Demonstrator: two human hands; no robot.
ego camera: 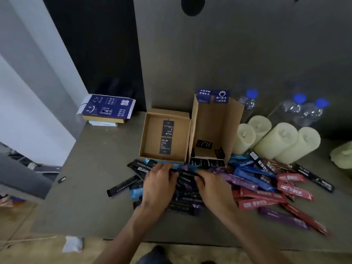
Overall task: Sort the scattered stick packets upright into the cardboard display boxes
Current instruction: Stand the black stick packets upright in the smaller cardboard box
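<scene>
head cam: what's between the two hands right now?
A black stick packet spans the gap, left hand and right hand pinching its ends, over the packet pile. Head view.

The left hand and the right hand cover the middle of the stick packets, so whether the fingers pinch one cannot be told, the packets' print is too blurred to read, and the right edge cuts off a pale green thing on the desk.
</scene>
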